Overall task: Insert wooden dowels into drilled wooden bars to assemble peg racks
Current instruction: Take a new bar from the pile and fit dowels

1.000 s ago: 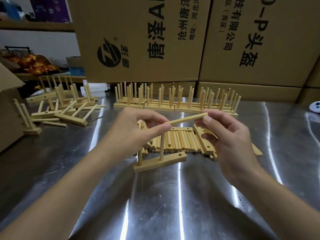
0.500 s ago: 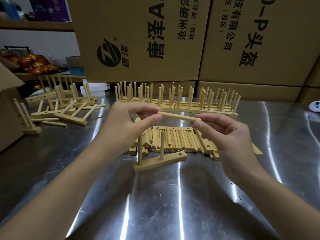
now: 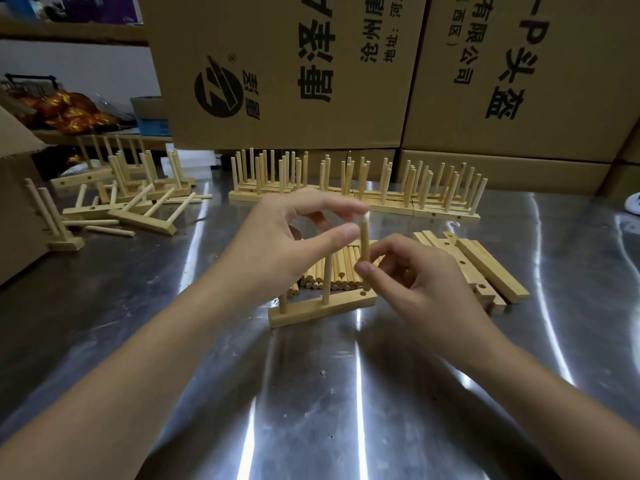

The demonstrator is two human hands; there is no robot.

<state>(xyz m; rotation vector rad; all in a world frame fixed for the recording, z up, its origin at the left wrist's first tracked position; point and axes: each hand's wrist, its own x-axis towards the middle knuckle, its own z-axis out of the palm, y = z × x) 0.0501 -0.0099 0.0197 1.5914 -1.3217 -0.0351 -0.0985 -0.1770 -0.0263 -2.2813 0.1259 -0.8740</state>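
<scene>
A wooden bar (image 3: 322, 309) lies on the steel table (image 3: 311, 393) with two dowels standing in it, one at its left end (image 3: 284, 303) and one in the middle (image 3: 327, 278). The hole at its right end (image 3: 363, 293) is open. A third dowel (image 3: 364, 242) stands upright just above that hole. My right hand (image 3: 419, 285) pinches its lower end. My left hand (image 3: 291, 244) holds its top between index fingertip and thumb.
Loose dowels (image 3: 343, 271) lie behind the bar, and drilled bars (image 3: 485, 268) are stacked to the right. Finished racks (image 3: 398, 199) line the back; several more racks (image 3: 138, 202) lie tumbled at the left. Cardboard boxes (image 3: 294, 71) wall the far side, and another carton (image 3: 14, 209) stands at the left edge.
The dowel, held level between both hands before, has been turned upright and brought down over the bar's right end. Both hands moved lower with it.
</scene>
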